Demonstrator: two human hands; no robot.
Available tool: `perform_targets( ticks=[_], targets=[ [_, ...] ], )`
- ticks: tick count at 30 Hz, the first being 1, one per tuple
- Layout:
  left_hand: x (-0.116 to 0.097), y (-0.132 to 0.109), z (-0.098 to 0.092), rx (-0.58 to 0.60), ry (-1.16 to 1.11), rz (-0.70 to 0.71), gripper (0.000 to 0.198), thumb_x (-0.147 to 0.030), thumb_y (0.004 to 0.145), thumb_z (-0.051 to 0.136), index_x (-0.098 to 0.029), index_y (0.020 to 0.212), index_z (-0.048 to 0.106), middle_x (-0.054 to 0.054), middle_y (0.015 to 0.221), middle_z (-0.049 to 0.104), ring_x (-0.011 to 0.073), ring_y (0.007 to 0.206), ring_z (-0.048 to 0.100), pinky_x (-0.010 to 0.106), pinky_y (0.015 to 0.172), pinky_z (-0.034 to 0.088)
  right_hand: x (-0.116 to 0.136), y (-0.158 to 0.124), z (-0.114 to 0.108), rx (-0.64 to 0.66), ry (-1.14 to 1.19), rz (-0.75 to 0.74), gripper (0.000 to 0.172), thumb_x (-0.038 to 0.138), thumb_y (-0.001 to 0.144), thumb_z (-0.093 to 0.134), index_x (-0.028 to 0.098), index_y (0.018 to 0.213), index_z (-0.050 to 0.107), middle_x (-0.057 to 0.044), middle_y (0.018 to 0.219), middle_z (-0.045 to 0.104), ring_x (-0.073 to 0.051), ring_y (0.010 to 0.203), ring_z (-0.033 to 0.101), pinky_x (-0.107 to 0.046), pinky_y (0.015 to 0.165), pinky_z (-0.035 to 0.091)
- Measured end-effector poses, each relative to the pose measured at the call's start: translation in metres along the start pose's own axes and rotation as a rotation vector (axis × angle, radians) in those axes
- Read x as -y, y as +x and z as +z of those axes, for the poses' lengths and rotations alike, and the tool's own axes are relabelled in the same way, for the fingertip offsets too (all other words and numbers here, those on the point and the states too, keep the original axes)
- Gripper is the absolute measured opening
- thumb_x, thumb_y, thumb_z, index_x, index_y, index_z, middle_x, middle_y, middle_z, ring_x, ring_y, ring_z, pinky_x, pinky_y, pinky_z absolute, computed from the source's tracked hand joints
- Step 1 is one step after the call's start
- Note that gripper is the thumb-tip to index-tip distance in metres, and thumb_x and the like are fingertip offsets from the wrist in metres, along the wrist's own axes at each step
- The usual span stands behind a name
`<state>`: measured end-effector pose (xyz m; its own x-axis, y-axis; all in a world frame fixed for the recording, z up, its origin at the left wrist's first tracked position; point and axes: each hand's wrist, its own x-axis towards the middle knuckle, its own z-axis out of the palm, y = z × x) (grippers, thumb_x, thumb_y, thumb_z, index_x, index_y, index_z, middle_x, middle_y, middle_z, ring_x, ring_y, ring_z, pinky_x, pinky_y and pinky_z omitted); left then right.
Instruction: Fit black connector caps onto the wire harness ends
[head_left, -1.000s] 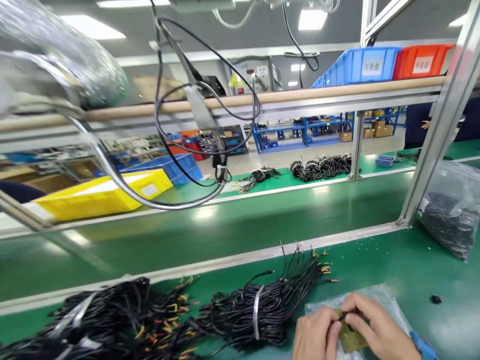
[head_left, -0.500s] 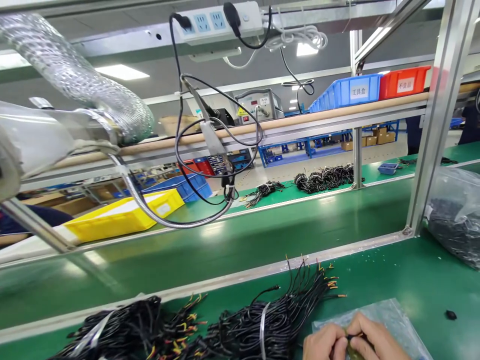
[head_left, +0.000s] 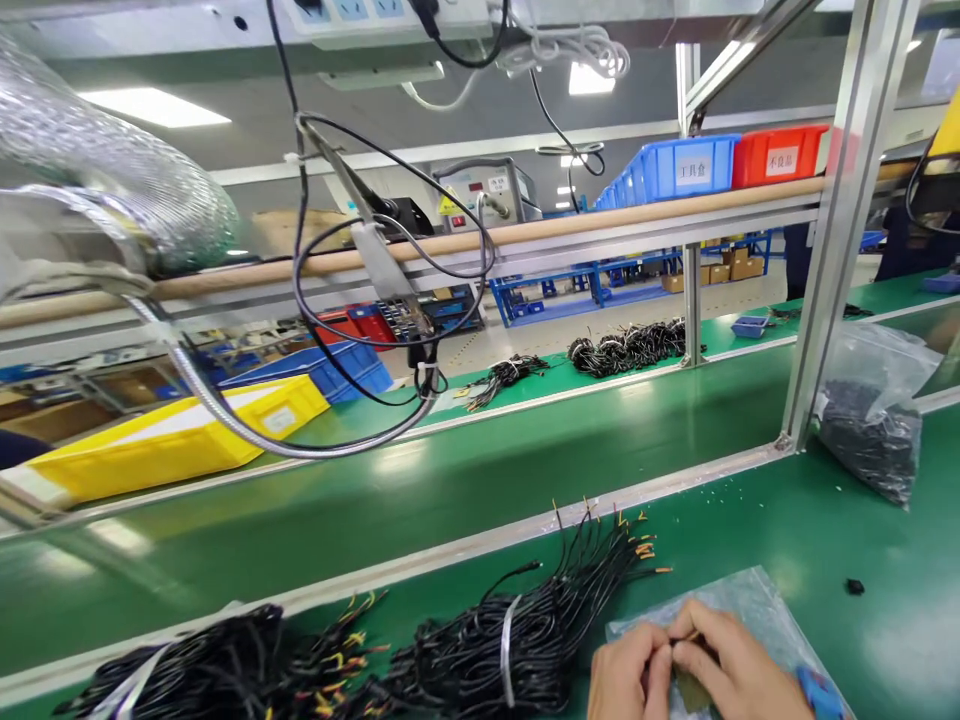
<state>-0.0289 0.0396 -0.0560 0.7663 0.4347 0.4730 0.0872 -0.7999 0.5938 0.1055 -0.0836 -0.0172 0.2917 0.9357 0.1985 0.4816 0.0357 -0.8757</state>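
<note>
My left hand (head_left: 628,670) and my right hand (head_left: 724,655) meet at the lower right, fingertips pinched together. Whatever lies between the fingertips is small, dark and mostly hidden. Under the fingers shows an olive-brown patch (head_left: 691,692) that I cannot identify. Both hands are over a clear plastic bag (head_left: 757,600) lying flat on the green bench. Just left of them lies a bundle of black cables (head_left: 480,655) with a white tie and bare coloured wire ends. A second tied cable bundle (head_left: 225,660) is farther left.
A small black piece (head_left: 854,587) lies right of the hands. Beyond it stands a clear bag of black parts (head_left: 870,440) beside a metal post (head_left: 840,250). A green conveyor belt (head_left: 450,490) runs behind the bench. A looped cable and metal hose (head_left: 300,450) hang above it.
The view has shifted, so the scene sits farther left and slightly higher or lower in places. A blue band at my right wrist now shows. Both hands stay pinched together over the bag.
</note>
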Motion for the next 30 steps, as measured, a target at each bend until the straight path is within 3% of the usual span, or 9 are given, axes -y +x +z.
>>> perform_targets(
  ticks=[3, 6, 20, 25, 30],
  targets=[
    [-0.024, 0.014, -0.024, 0.134, -0.044, -0.056, 0.023, -0.028, 0.100, 0.043, -0.023, 0.083, 0.058, 0.001, 0.074, 0.067, 0.0143, 0.066, 0.061, 0.025, 0.060, 0.038, 0.006, -0.002, -0.013, 0.022, 0.028, -0.047, 0.017, 0.035, 0.103, 0.049, 0.022, 0.097, 0.058, -0.003, 0.091, 0.067, -0.020, 0.084, 0.062, -0.030, 0.076, 0.045],
    [-0.035, 0.023, -0.035, 0.205, -0.087, -0.108, 0.017, -0.029, 0.098, 0.048, -0.022, 0.089, 0.061, 0.003, 0.082, 0.068, 0.0163, 0.074, 0.062, 0.026, 0.066, 0.041, 0.004, -0.002, -0.019, 0.028, 0.018, -0.049, 0.013, 0.030, 0.102, 0.050, 0.021, 0.101, 0.059, -0.004, 0.094, 0.068, -0.020, 0.087, 0.063, -0.031, 0.078, 0.046],
    [-0.033, 0.022, -0.028, 0.206, -0.175, -0.217, 0.027, -0.025, 0.093, 0.049, -0.019, 0.068, 0.058, 0.000, 0.063, 0.058, 0.0133, 0.060, 0.050, 0.025, 0.060, 0.033, -0.003, -0.003, -0.011, 0.029, -0.107, -0.094, 0.011, 0.021, 0.100, 0.048, 0.021, 0.097, 0.059, -0.004, 0.087, 0.067, -0.020, 0.080, 0.061, -0.031, 0.072, 0.045],
    [-0.033, 0.023, -0.025, 0.212, -0.184, -0.243, 0.026, -0.022, 0.092, 0.050, -0.019, 0.068, 0.057, -0.001, 0.063, 0.058, 0.0127, 0.060, 0.049, 0.024, 0.060, 0.033, -0.002, 0.000, -0.011, 0.017, -0.099, -0.094, 0.012, 0.022, 0.099, 0.049, 0.020, 0.094, 0.060, -0.003, 0.084, 0.068, -0.019, 0.077, 0.062, -0.030, 0.071, 0.044],
    [-0.032, 0.030, -0.036, 0.258, -0.216, -0.210, 0.023, -0.025, 0.096, 0.048, -0.018, 0.078, 0.060, 0.001, 0.075, 0.063, 0.0136, 0.069, 0.055, 0.024, 0.065, 0.039, 0.001, 0.002, -0.017, 0.021, -0.070, -0.088, 0.011, 0.023, 0.100, 0.052, 0.020, 0.103, 0.063, -0.005, 0.094, 0.072, -0.020, 0.084, 0.065, -0.030, 0.074, 0.047]
  ],
)
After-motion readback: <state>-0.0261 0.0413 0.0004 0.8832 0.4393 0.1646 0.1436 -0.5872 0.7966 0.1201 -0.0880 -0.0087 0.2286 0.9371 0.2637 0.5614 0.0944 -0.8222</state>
